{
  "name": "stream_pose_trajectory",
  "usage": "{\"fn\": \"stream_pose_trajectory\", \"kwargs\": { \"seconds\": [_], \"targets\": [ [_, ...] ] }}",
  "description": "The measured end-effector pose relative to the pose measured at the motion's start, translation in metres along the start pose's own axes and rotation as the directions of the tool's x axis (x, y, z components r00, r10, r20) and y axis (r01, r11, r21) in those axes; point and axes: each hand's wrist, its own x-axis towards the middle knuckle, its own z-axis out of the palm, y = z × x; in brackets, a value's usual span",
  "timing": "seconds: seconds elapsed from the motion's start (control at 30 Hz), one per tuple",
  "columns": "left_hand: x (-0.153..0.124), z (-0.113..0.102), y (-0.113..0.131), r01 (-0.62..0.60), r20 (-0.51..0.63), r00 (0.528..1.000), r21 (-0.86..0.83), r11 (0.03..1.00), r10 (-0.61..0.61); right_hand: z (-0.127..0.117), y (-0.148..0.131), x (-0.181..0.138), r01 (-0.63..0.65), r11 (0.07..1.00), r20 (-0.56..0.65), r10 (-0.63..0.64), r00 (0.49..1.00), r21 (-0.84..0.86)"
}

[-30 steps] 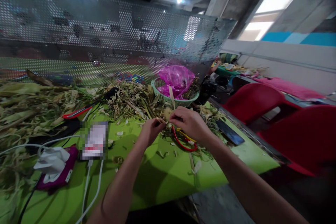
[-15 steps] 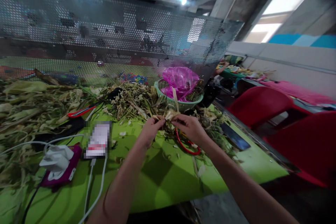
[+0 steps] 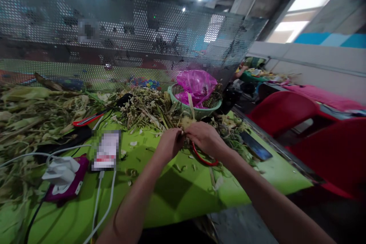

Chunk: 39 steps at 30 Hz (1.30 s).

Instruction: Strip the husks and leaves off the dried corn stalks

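Note:
My left hand [image 3: 170,144] and my right hand [image 3: 206,137] meet over the near middle of the green table, fingertips almost touching. Both are closed in a pinch on a pale dried plant strip, which looks like husk; most of it is hidden behind the fingers. One flat pale strip [image 3: 190,103] stands upright just beyond the right fingers. Behind the fingertips shows a pale yellowish tuft [image 3: 185,122]. Under my right hand lies a red ring-shaped loop [image 3: 203,159], partly covered by the hand.
Dried leaves [image 3: 31,118] heap along the left and back. A green basket [image 3: 197,112] holds a pink plastic bag [image 3: 197,84]. A phone [image 3: 107,150], a power strip [image 3: 68,183] with cables and a red-handled cutter [image 3: 87,120] lie left; a dark phone [image 3: 256,146] lies right.
My left hand has turned inward, its back now facing up more, and moved slightly right. My right fingers have closed in toward it, hiding the strip ends between them.

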Motion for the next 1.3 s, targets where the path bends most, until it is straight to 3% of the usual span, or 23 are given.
{"fn": "stream_pose_trajectory", "kwargs": {
  "seconds": [0.1, 0.23, 0.37, 0.47, 0.57, 0.67, 0.77, 0.9, 1.03, 1.17, 1.3],
  "targets": [
    [0.0, -0.003, 0.001, 0.059, 0.144, 0.989, -0.245, 0.968, -0.024, -0.006, 0.016, 0.005, -0.139, 0.94, 0.044, 0.132, 0.99, 0.312],
    [-0.001, -0.008, 0.007, 0.246, 0.206, 0.967, -0.578, 0.778, -0.153, 0.0, 0.027, 0.008, -0.323, 0.739, 0.073, 0.35, 0.934, 0.592],
    [0.0, -0.01, 0.01, 0.301, 0.18, 0.949, -0.757, 0.58, -0.257, 0.017, 0.024, 0.0, -0.331, 0.629, 0.052, 0.419, 0.907, 0.704],
    [0.001, -0.008, 0.006, 0.269, 0.119, 0.944, -0.818, 0.509, -0.308, 0.026, 0.016, -0.009, -0.288, 0.684, -0.028, 0.411, 0.911, 0.671],
    [0.004, -0.004, -0.001, 0.262, 0.074, 0.937, -0.794, 0.549, -0.341, 0.026, 0.005, -0.015, -0.26, 0.83, -0.071, 0.337, 0.939, 0.494],
    [0.005, -0.001, -0.008, 0.253, -0.02, 0.937, -0.652, 0.715, -0.349, 0.02, -0.006, -0.018, -0.206, 0.956, -0.08, 0.227, 0.971, 0.209],
    [0.005, 0.001, -0.009, 0.241, -0.096, 0.948, -0.412, 0.879, -0.305, 0.016, -0.013, -0.018, -0.137, 0.99, -0.08, 0.139, 0.987, 0.025],
    [0.002, 0.003, -0.007, 0.187, -0.147, 0.965, -0.186, 0.965, -0.216, 0.02, -0.022, -0.017, -0.086, 0.991, -0.063, 0.08, 0.995, -0.105],
    [0.0, 0.004, -0.008, 0.146, -0.142, 0.978, -0.054, 0.988, -0.152, 0.027, -0.028, -0.016, -0.108, 0.987, -0.073, 0.099, 0.992, -0.121],
    [0.0, 0.004, -0.011, 0.073, -0.139, 0.988, 0.043, 0.996, -0.067, 0.02, -0.023, -0.012, -0.082, 0.995, -0.005, 0.082, 0.997, -0.063],
    [-0.001, 0.001, -0.007, 0.007, 0.018, 1.0, -0.096, 0.995, -0.005, -0.001, 0.001, -0.005, -0.125, 0.978, 0.053, 0.117, 0.992, 0.165]
  ]
}}
